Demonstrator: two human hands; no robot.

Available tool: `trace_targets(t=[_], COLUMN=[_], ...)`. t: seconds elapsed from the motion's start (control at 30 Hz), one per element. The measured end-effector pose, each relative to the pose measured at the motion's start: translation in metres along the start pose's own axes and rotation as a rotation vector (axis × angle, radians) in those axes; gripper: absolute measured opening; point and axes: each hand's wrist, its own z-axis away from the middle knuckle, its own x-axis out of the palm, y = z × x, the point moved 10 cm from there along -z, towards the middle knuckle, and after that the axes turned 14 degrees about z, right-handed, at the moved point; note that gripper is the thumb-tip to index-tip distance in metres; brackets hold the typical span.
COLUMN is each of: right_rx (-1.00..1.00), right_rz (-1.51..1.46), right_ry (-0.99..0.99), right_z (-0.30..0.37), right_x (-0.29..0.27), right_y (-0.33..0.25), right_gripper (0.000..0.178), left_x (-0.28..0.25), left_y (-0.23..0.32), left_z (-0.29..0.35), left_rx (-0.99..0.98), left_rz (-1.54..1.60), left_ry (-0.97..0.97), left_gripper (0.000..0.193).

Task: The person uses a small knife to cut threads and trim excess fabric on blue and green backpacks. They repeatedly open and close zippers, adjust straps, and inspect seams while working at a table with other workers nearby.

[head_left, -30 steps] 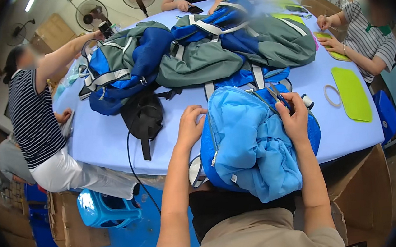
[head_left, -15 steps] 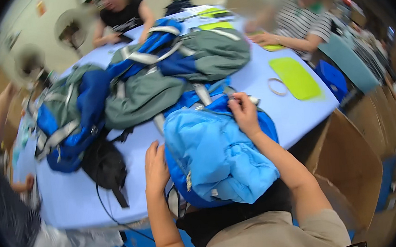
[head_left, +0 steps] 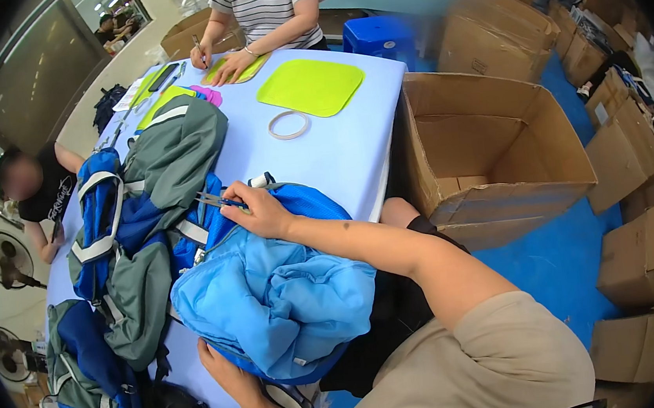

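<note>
Bag [head_left: 311, 199] sits at the bench [head_left: 246, 145] edge, lining [head_left: 273, 296] already bunched out. My right hand [head_left: 258, 210] has fingers closed round snips [head_left: 212, 200]; I see no cut under way. Left hand [head_left: 227, 372] at bag's side, grip hidden, can't tell. Can't judge how much remains.

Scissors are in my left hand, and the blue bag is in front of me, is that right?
Not quite: the head view shows the scissors in your right hand, not your left. The blue bag is in front of you, as you said.
</note>
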Motion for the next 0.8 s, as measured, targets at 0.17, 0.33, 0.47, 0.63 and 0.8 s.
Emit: trace_targets(t=[0.17,0.33,0.47,0.63,0.8], right_rx=[0.006,-0.014,-0.014,-0.003,0.009], right_rz=[0.024,-0.019,-0.027,-0.055,-0.04], right_ry=[0.034,0.069,0.108,0.08,0.104], right_z=[-0.004,-0.01,-0.011,-0.011,-0.011], right_x=[0.0,0.001,0.0,0.012,0.003], right_y=[0.011,0.015,0.017,0.018,0.022], right_gripper=[0.031,0.03,0.031,0.032,0.033], left_x=[-0.002,-0.006,-0.01,-0.024,-0.013], left_y=[-0.005,-0.022,-0.05,-0.079,-0.055], left_z=[0.002,-0.003,-0.012,-0.013,-0.017], left_rx=[0.026,-0.083,-0.102,-0.039,0.134], left_rz=[-0.055,0.074,0.169,0.081,-0.162], left_ry=[0.06,0.153,0.235,0.298,0.232], left_gripper=[0.054,0.045,0.04,0.04,0.028])
